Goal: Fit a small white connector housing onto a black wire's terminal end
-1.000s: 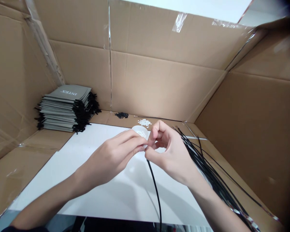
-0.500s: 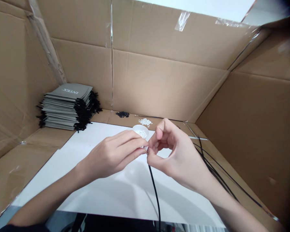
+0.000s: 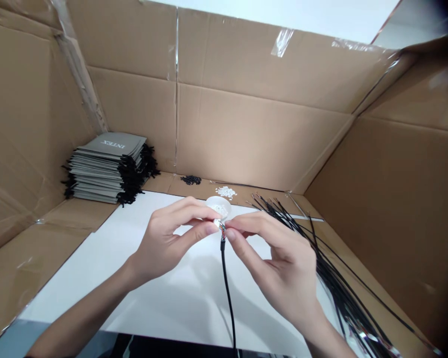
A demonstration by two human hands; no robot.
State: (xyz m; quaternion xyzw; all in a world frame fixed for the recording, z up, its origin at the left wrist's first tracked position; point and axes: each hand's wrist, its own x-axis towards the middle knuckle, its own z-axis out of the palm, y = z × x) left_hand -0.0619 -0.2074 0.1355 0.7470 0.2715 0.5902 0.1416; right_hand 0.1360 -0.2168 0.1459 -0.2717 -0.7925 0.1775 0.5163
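Note:
Between the thumb and fingers of my left hand (image 3: 169, 241) is a small white connector (image 3: 217, 222). Thin coloured wires (image 3: 223, 231) fan out from the stripped end of a black cable (image 3: 227, 286) and meet the connector. My right hand (image 3: 281, 266) pinches at these wires from the right side, its fingertips close to the left ones. From there the cable hangs down past the near edge of the white board. Whether each wire sits inside the connector is too small to tell. Just behind the fingertips stands a round white dish (image 3: 227, 204) holding small white pieces.
A white board (image 3: 164, 298) covers the work surface. Small white pieces (image 3: 226, 192) and black pieces (image 3: 190, 179) lie in piles behind it. Several black cables (image 3: 332, 268) stretch along the right. Grey INTEX pouches (image 3: 97, 174) are stacked back left. Cardboard walls (image 3: 254, 134) enclose the area.
My right hand has turned and lowered, its fingers now straighter, uncovering the coloured wires and the cable bundle on the right. The left thumb now shows against the connector. The view has shifted slightly.

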